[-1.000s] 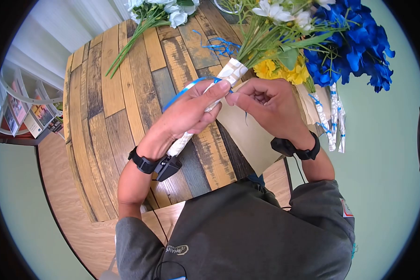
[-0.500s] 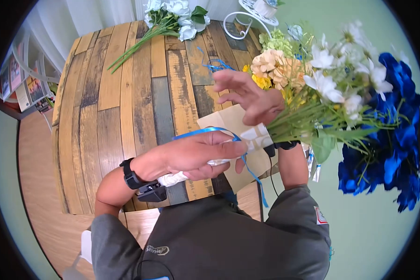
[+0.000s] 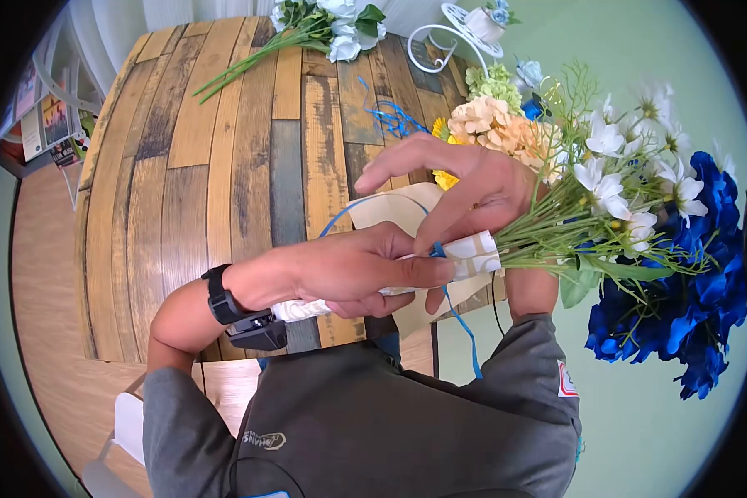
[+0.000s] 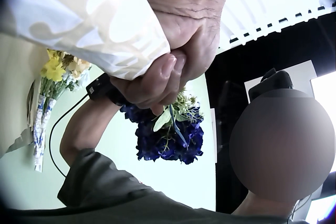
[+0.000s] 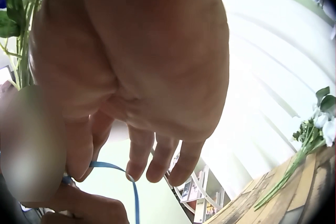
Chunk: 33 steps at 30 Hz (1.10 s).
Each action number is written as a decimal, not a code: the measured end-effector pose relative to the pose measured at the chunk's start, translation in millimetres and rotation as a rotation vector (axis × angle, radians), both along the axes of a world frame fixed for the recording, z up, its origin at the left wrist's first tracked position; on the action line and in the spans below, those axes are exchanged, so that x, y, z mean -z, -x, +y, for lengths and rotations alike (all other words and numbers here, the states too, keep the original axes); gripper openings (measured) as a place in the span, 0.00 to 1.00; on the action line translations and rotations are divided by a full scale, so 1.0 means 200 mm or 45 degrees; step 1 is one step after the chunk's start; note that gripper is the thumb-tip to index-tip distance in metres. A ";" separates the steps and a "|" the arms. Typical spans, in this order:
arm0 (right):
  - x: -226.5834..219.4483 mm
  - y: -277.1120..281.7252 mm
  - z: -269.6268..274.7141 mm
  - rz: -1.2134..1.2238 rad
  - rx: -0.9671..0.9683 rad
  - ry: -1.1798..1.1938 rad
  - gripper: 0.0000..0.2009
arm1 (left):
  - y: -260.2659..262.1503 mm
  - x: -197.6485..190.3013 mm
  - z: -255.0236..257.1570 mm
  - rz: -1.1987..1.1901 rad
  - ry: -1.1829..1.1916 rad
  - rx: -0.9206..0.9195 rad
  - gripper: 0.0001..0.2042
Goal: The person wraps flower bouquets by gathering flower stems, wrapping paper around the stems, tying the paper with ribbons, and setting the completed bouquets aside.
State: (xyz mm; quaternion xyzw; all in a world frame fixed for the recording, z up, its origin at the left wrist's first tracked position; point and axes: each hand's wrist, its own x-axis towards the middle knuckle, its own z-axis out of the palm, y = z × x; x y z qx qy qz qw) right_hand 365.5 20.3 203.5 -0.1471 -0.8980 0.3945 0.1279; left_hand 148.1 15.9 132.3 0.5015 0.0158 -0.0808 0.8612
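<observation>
My left hand point(image 3: 349, 270) grips the paper-wrapped stems of a bouquet, its thumb lying along the patterned white wrapper point(image 3: 473, 253). White flowers point(image 3: 602, 183) and large blue flowers point(image 3: 672, 290) fan out from the wrapper's right end. A thin blue ribbon point(image 3: 465, 328) goes around the wrapper beside the left thumb; one end hangs down and another stretch arcs up over the hands. My right hand point(image 3: 481, 178) is just above, pinching the ribbon by the wrapper between thumb and index finger. Its other fingers reach out, as the right wrist view shows, near a ribbon strand point(image 5: 135, 198).
White roses point(image 3: 344, 33) lie at the table's far side, with a tangle of blue ribbon point(image 3: 394, 120) nearer. Brown paper point(image 3: 373, 212) lies beneath the hands. Peach flowers point(image 3: 490, 120) and a white stand point(image 3: 440, 41) are behind the right hand. Wrapped stems point(image 4: 39, 140) show in the left wrist view.
The bouquet has swung from slanting away to pointing right, closer to the body. My right hand let go, lifted with fingers spread, then came back down to the ribbon at the wrapper.
</observation>
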 end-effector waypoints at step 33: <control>0.13 0.09 -0.51 0.247 1.588 0.459 0.06 | -0.06 0.08 0.08 -0.225 -1.301 -0.990 0.10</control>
